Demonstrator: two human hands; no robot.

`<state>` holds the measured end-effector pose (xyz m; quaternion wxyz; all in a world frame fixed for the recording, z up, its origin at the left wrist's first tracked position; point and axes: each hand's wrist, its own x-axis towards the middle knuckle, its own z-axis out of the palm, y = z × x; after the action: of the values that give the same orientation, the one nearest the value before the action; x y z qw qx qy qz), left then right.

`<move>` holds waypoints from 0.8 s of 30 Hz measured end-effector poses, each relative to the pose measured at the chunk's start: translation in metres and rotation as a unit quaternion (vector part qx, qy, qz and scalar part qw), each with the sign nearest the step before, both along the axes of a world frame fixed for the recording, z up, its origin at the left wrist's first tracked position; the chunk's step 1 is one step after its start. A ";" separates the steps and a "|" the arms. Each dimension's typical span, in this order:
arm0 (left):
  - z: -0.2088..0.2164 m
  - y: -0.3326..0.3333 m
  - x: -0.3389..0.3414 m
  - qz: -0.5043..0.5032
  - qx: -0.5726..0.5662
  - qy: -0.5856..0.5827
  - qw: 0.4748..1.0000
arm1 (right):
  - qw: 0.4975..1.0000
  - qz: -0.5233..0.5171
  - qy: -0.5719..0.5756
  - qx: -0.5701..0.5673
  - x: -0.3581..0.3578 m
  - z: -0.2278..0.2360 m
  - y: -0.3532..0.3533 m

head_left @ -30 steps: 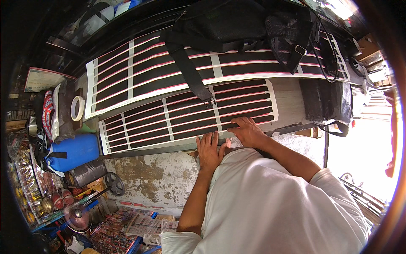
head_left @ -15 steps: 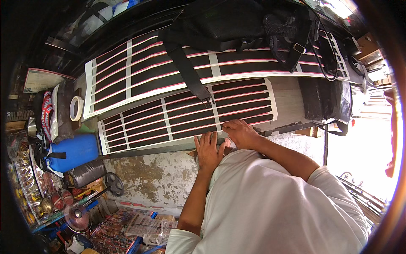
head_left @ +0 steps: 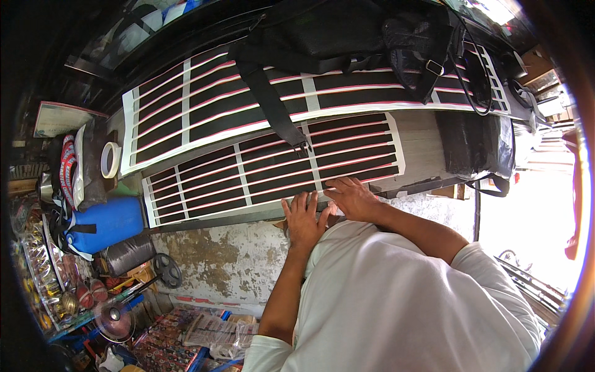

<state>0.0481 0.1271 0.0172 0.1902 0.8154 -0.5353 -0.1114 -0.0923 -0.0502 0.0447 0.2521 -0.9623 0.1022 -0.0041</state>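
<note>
Across the bench lies a long white sheet (head_left: pixel 249 190) with black rectangles and thin red lines in rows. My left hand (head_left: pixel 303 220) rests at its near edge, fingers flat and slightly apart. Beside it, my right hand (head_left: pixel 353 197) lays its bent fingers on the same edge, palm down. Neither hand shows anything held. A larger sheet (head_left: pixel 187 111) of the same pattern lies behind, on a higher level. Over it sits a black bag (head_left: pixel 322 37), its strap and buckle (head_left: pixel 300 147) hanging down onto the nearer sheet. The bag covers part of the larger sheet.
A tape roll (head_left: pixel 110 160) and a blue container (head_left: pixel 106 224) stand at left. A black wrapped bundle (head_left: pixel 476 144) lies on the bench at right. Below left are a fan (head_left: pixel 115 319) and packaged goods. A peeling wall (head_left: pixel 214 263) is under the bench.
The view has shifted slightly. Both hands stay at the near edge of the sheet, almost in the same place.
</note>
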 end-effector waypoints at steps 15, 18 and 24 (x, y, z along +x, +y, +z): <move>0.000 -0.001 0.001 0.005 -0.001 0.006 1.000 | 0.998 -0.013 0.057 0.001 0.002 0.004 0.003; -0.002 0.000 0.001 0.000 -0.004 -0.005 1.000 | 0.999 -0.020 0.040 -0.010 0.001 0.003 0.004; -0.005 0.002 0.002 -0.005 -0.007 -0.006 1.000 | 1.000 -0.014 0.027 0.006 0.002 0.001 0.002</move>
<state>0.0500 0.1288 0.0124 0.1925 0.8120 -0.5413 -0.1034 -0.0900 -0.0484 0.0459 0.2551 -0.9590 0.1223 0.0194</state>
